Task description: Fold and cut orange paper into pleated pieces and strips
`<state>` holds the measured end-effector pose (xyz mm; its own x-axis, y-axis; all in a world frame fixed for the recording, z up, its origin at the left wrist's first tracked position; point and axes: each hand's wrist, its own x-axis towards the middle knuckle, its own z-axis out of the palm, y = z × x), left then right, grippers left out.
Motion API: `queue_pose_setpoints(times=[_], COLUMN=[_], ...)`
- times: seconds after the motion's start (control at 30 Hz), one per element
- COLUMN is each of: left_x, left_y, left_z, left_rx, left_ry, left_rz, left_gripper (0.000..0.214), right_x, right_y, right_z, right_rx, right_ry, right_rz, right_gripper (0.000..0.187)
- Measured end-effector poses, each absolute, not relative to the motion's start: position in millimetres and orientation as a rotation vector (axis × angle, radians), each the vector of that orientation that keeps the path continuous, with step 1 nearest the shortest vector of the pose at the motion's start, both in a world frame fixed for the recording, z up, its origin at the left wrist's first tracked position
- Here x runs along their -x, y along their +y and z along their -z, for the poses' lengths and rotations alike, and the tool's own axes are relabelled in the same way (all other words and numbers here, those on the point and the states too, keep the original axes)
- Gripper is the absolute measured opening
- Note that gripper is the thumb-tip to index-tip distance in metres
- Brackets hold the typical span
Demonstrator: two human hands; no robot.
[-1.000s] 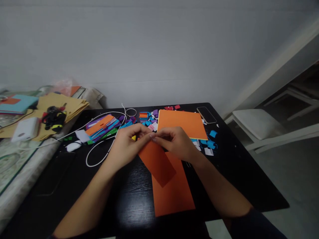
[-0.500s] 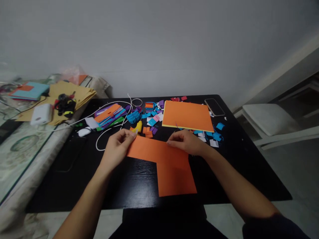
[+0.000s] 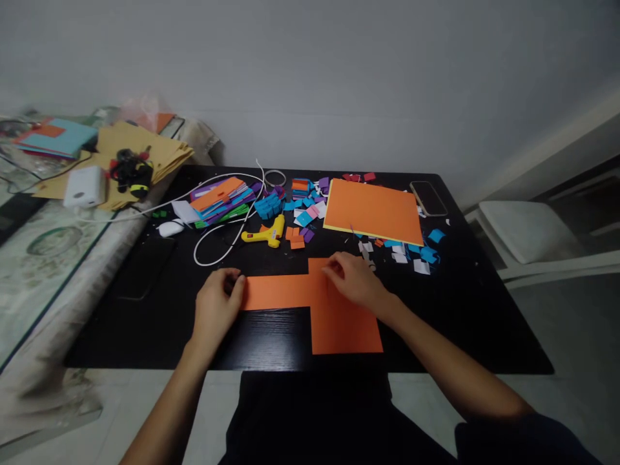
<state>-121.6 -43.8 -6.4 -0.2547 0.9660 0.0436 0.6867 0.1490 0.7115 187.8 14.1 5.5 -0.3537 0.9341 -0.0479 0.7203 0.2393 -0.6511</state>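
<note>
An orange paper strip [image 3: 276, 292] lies low over the black table, its right part overlapping an orange paper sheet [image 3: 345, 329]. Thumb and fingers of my left hand [image 3: 217, 303] close on the left end of the strip. Over the upper part of the sheet is my right hand [image 3: 356, 278], its fingers curled and pinched near the strip's top edge. What sits between those fingertips is hidden. A yellow glue gun [image 3: 268, 234] rests just beyond the strip.
Behind my right hand lies a stack of orange and yellow paper [image 3: 375, 210]. Small cut paper pieces [image 3: 305, 213] are scattered around it. A white cable [image 3: 196, 248] loops at left, near bundled paper strips [image 3: 223, 200]. Phones lie at the far right [image 3: 429, 198] and left [image 3: 145, 268].
The strip has come down and straightened to nearly level, from a slanted position across the sheet. Both hands moved with it, and the glue gun now shows fully. The camera view shifted slightly.
</note>
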Motion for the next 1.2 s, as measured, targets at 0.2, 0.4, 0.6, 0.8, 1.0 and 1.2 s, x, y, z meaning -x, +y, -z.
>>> queue_pose_setpoints(times=[0.2,0.4,0.6,0.8,1.0,1.2], left_x=[103,104,107,97,86,85], left_y=[-64,-69,-68,-71,-73,-73], left_z=[11,27,28,34,38,34], left_rx=[-2.036,-2.355,-2.378,-2.416,-2.456,-2.468], left_ry=[1.73,1.518,1.517,1.585,1.593,1.615], left_rz=[-0.784,-0.621,-0.576,-0.598,-0.631,-0.601], left_gripper=[0.029,0.039,0.046,0.046,0.042,0.04], right_x=[-168,-164,-165,-155,-130,-135], right_y=[-15,-20,-18,-23,-29,-30], right_z=[8,20,22,21,26,26], right_rx=[1.174,0.942,0.91,0.936,0.888,1.045], right_ry=[-2.395,-2.625,-2.683,-2.703,-2.757,-2.711], right_rz=[-0.765,-0.536,-0.44,-0.345,-0.294,-0.369], right_gripper=[0.022,0.03,0.036,0.041,0.048,0.05])
